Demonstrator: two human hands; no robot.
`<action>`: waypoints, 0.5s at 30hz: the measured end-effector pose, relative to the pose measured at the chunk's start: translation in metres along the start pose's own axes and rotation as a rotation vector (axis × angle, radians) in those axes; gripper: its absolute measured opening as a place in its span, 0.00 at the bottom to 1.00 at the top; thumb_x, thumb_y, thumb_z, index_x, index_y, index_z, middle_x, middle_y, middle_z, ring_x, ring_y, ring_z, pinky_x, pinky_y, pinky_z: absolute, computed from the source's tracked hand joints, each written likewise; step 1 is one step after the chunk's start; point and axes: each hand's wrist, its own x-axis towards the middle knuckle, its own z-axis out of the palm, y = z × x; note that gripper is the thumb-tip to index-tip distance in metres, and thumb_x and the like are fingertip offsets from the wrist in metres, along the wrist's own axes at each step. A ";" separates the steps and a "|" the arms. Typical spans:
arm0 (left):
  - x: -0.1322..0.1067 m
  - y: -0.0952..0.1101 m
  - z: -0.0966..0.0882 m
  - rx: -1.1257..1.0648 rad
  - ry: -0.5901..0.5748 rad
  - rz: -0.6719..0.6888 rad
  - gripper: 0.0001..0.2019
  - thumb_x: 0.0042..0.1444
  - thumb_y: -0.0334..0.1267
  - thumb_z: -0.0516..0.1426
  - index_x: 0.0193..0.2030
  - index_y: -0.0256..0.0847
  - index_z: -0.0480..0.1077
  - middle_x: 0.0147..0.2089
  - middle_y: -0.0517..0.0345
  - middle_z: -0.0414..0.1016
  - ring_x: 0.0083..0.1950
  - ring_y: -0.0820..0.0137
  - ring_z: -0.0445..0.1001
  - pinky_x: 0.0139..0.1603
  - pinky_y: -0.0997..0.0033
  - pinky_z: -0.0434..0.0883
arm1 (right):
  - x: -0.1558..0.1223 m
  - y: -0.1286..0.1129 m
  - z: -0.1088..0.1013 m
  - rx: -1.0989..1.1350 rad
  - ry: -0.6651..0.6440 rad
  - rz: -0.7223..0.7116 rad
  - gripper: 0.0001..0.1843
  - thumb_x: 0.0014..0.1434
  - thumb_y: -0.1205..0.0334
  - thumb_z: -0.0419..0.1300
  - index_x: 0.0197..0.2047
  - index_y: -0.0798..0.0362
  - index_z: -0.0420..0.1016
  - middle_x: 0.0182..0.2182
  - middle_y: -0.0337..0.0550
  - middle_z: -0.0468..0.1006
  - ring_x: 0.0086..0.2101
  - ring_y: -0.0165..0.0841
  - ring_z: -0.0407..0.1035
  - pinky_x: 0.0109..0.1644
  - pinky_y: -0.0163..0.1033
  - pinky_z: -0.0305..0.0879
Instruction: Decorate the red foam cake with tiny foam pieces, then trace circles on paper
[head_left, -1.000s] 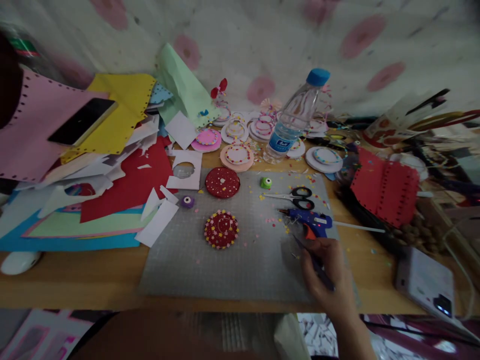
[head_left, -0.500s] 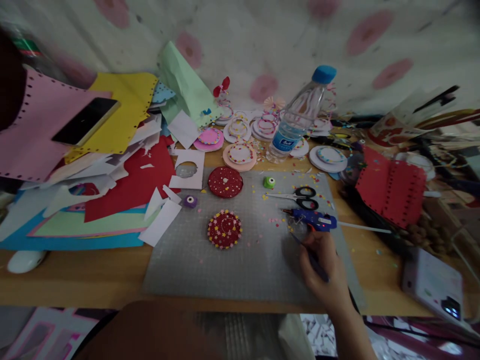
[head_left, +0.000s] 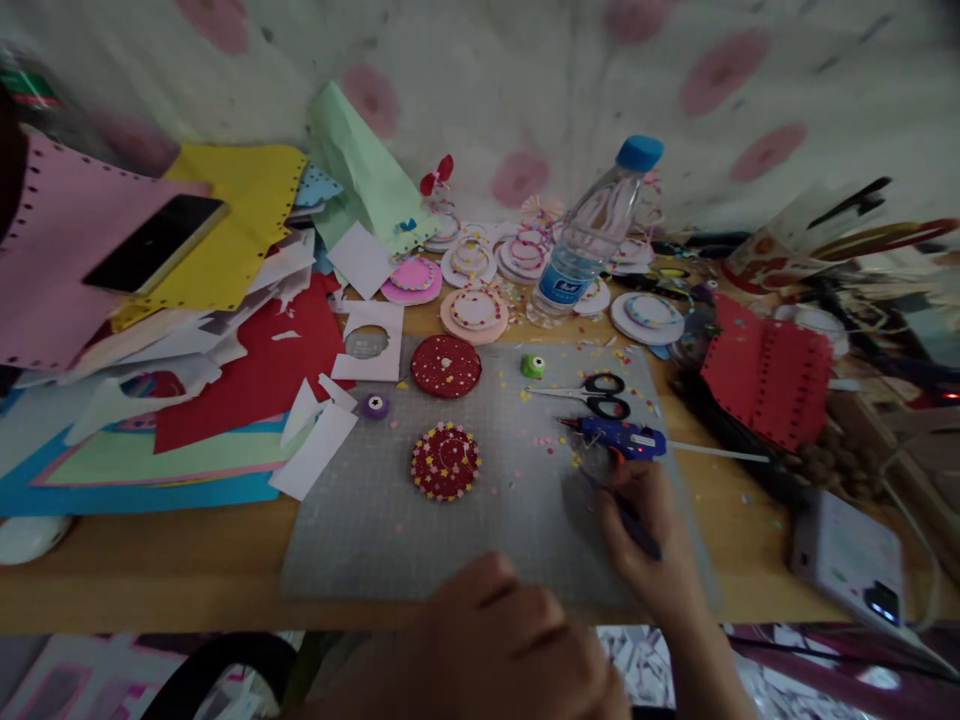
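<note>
My right hand point(head_left: 651, 545) rests on the grey cutting mat point(head_left: 420, 530), fingers closed round a thin dark tool point(head_left: 626, 512) whose tip points toward the blue glue gun point(head_left: 622, 438). My left hand point(head_left: 510, 650) is at the bottom edge near the mat's front, fingers curled into a loose fist; I cannot see anything in it. A red disc edged with small flowers point(head_left: 445, 461) lies mid-mat, a plain red disc point(head_left: 445, 365) behind it. Black-handled scissors point(head_left: 592, 394) lie just beyond the glue gun.
Stacked coloured paper point(head_left: 225, 400) and a phone point(head_left: 154, 243) fill the left side. A water bottle point(head_left: 592, 235) and several decorated paper rounds point(head_left: 474, 310) stand at the back. Red perforated paper point(head_left: 769, 375) and a second phone point(head_left: 851, 560) lie right. Small green point(head_left: 533, 366) and purple point(head_left: 374, 405) punches sit on the mat.
My left hand has come up into view at the bottom. My right hand moved forward with the tool, closer to the glue gun.
</note>
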 end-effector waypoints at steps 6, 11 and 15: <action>0.010 0.001 -0.057 0.053 0.031 -0.120 0.12 0.63 0.23 0.51 0.45 0.42 0.71 0.35 0.59 0.79 0.35 0.68 0.73 0.42 0.64 0.71 | -0.001 0.002 0.003 -0.005 0.011 -0.009 0.06 0.59 0.64 0.56 0.38 0.47 0.60 0.26 0.34 0.66 0.24 0.31 0.65 0.28 0.35 0.62; 0.001 -0.006 -0.057 0.049 0.125 -0.120 0.13 0.60 0.23 0.53 0.45 0.44 0.71 0.35 0.61 0.78 0.34 0.70 0.73 0.46 0.65 0.72 | 0.002 0.000 0.001 -0.082 -0.085 -0.028 0.05 0.60 0.64 0.54 0.37 0.47 0.59 0.26 0.34 0.65 0.23 0.30 0.63 0.28 0.35 0.60; 0.003 -0.011 -0.058 0.046 0.097 -0.119 0.11 0.61 0.24 0.53 0.44 0.42 0.72 0.35 0.60 0.77 0.34 0.71 0.74 0.44 0.68 0.72 | 0.008 0.001 -0.003 -0.049 -0.156 -0.016 0.06 0.59 0.64 0.55 0.36 0.47 0.58 0.24 0.32 0.62 0.22 0.28 0.60 0.26 0.34 0.58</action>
